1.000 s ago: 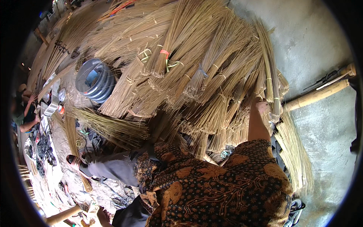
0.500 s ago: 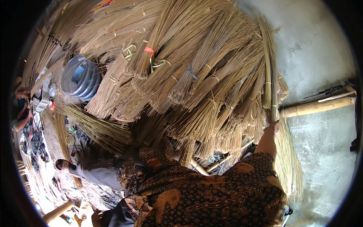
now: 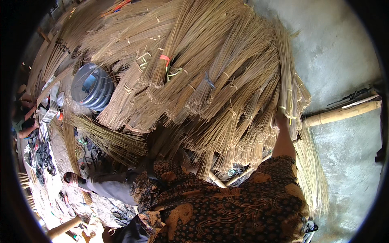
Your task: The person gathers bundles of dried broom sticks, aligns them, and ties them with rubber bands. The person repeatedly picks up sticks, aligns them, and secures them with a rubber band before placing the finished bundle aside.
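My right hand (image 3: 279,118) is closed around the lower end of a tall bundle of thin brown sticks (image 3: 286,69) at the right side of a large stack. Pale and yellow ties circle the bundles close to this hand. Below and right of my forearm, a paler sheaf of thin straws (image 3: 310,174) leans along the wall. My left sleeve (image 3: 166,168) ends in deep shadow under the stack's front edge. The fingers of my left hand cannot be made out there.
The stack of tied stick bundles (image 3: 227,81) fills the middle and far side. A ribbed grey bucket (image 3: 106,91) stands at its left. A bamboo pole (image 3: 344,113) juts along the grey wall (image 3: 340,52). Another person's arm (image 3: 29,128) shows at far left. Loose sticks (image 3: 109,137) lie nearer.
My right hand has moved left and slightly farther up, from the lower end of the outermost bundle to the bundle beside it. The whole view has shifted a little.
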Demonstrator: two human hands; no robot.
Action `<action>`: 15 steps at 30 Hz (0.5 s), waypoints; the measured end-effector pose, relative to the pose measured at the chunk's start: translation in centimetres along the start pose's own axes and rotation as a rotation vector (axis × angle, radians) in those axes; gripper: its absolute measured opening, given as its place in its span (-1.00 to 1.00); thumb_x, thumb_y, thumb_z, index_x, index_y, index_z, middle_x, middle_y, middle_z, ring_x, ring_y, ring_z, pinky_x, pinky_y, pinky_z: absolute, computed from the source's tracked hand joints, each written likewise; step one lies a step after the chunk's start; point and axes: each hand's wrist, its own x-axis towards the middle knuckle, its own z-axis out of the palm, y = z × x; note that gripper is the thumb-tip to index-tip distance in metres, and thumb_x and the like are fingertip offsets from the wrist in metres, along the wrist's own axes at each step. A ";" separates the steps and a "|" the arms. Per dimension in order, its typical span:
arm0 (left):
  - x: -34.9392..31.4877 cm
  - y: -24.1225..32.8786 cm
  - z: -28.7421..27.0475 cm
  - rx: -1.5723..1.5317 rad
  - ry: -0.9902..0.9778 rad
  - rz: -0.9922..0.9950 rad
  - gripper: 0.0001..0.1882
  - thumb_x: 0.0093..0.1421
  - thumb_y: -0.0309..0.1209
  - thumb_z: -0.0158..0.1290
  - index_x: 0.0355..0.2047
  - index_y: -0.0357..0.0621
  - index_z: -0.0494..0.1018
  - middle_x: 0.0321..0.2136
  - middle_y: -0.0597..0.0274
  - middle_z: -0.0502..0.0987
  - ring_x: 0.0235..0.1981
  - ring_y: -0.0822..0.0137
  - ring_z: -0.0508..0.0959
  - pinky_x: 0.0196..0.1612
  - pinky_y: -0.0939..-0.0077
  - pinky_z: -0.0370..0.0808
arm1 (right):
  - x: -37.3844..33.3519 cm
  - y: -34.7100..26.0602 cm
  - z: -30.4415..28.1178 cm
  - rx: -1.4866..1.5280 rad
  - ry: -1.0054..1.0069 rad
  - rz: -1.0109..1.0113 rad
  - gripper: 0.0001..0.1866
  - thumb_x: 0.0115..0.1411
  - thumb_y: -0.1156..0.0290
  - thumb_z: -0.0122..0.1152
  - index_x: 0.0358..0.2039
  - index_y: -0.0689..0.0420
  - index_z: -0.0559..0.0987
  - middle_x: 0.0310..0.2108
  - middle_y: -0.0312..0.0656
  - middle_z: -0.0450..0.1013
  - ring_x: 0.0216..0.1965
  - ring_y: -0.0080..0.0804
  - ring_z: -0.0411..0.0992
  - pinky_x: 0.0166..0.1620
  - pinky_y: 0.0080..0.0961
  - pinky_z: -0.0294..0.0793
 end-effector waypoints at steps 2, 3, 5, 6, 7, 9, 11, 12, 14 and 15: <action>0.6 -0.7 -0.3 -0.013 -0.018 0.009 -0.48 0.46 0.01 -0.01 0.25 -0.02 0.40 0.01 0.17 0.58 -0.07 0.13 0.63 -0.28 0.24 0.53 | 0.2 -2.6 0.8 -0.494 -0.003 -0.197 -0.20 0.30 -0.18 0.09 0.42 0.00 0.32 0.34 0.17 0.33 0.23 0.17 0.42 0.25 -0.02 0.43; 0.8 -1.0 -0.6 -0.020 -0.025 0.015 -0.48 0.46 0.02 -0.01 0.25 -0.01 0.40 0.01 0.17 0.58 -0.07 0.13 0.63 -0.28 0.24 0.53 | -0.2 -4.0 0.5 -0.563 0.069 -0.196 -0.16 0.35 0.01 0.11 0.50 0.08 0.06 0.33 0.20 0.31 0.17 0.12 0.49 0.15 0.04 0.53; 1.2 -1.8 -1.2 -0.025 -0.035 0.027 -0.48 0.46 0.03 -0.01 0.24 -0.01 0.40 0.01 0.18 0.59 -0.07 0.14 0.63 -0.28 0.23 0.52 | -1.2 -5.5 -3.4 -0.424 0.012 -0.218 -0.20 0.33 -0.03 0.12 0.46 0.06 0.16 0.28 0.22 0.36 0.14 0.15 0.50 0.12 0.03 0.54; 1.3 -2.0 -1.5 -0.026 -0.044 0.032 -0.48 0.45 0.04 -0.01 0.24 -0.01 0.41 0.01 0.19 0.59 -0.07 0.14 0.63 -0.28 0.23 0.52 | -1.9 -5.9 -5.8 -0.368 -0.058 -0.190 -0.22 0.32 -0.05 0.12 0.44 0.06 0.21 0.25 0.23 0.38 0.13 0.16 0.51 0.11 0.03 0.54; 1.4 -2.3 -1.7 -0.026 -0.054 0.036 -0.48 0.45 0.04 -0.01 0.24 0.00 0.41 0.01 0.19 0.59 -0.07 0.14 0.63 -0.28 0.23 0.52 | -2.4 -6.5 -7.7 -0.179 -0.026 -0.018 -0.14 0.17 -0.03 0.24 0.44 -0.01 0.27 0.25 0.17 0.44 0.14 0.15 0.51 0.19 -0.04 0.50; 1.4 -2.7 -2.0 -0.039 -0.067 0.046 -0.48 0.45 0.05 -0.01 0.23 0.00 0.41 0.01 0.21 0.59 -0.07 0.15 0.63 -0.28 0.22 0.52 | -3.2 -7.0 -10.0 -0.018 -0.138 0.020 -0.10 0.05 -0.05 0.34 0.36 0.12 0.38 0.20 0.19 0.47 0.15 0.11 0.51 0.20 -0.08 0.49; 1.3 -2.8 -2.2 -0.014 -0.073 0.050 -0.46 0.43 0.07 0.02 0.22 -0.01 0.44 -0.02 0.20 0.60 -0.08 0.17 0.62 -0.31 0.25 0.50 | -3.1 -7.5 -10.0 -0.016 -0.148 -0.114 -0.13 -0.07 -0.06 0.43 0.18 0.24 0.53 0.12 0.20 0.53 0.13 0.05 0.53 0.18 -0.13 0.50; 1.2 -2.8 -2.2 -0.001 -0.076 0.052 -0.46 0.42 0.07 0.04 0.21 -0.02 0.46 -0.03 0.19 0.60 -0.09 0.18 0.62 -0.32 0.27 0.49 | -2.8 -7.8 -9.5 0.014 -0.093 -0.155 -0.18 -0.12 -0.06 0.47 0.05 0.30 0.63 0.07 0.21 0.56 0.10 0.01 0.56 0.15 -0.15 0.51; 1.2 -2.7 -2.1 -0.009 -0.063 0.053 -0.46 0.43 0.06 0.03 0.22 -0.02 0.45 -0.02 0.17 0.60 -0.08 0.17 0.62 -0.31 0.27 0.50 | -2.1 -8.5 -7.9 0.090 0.060 -0.064 -0.28 -0.11 -0.04 0.46 -0.05 0.29 0.69 -0.02 0.18 0.61 0.03 0.02 0.59 0.10 -0.15 0.54; 1.2 -2.6 -2.0 -0.012 -0.058 0.051 -0.46 0.43 0.05 0.03 0.23 -0.03 0.44 -0.01 0.16 0.59 -0.08 0.16 0.62 -0.31 0.27 0.50 | -1.7 -8.8 -7.8 -0.020 0.089 -0.196 -0.35 -0.09 0.02 0.45 -0.08 0.27 0.70 -0.07 0.15 0.62 -0.04 -0.02 0.60 0.04 -0.14 0.55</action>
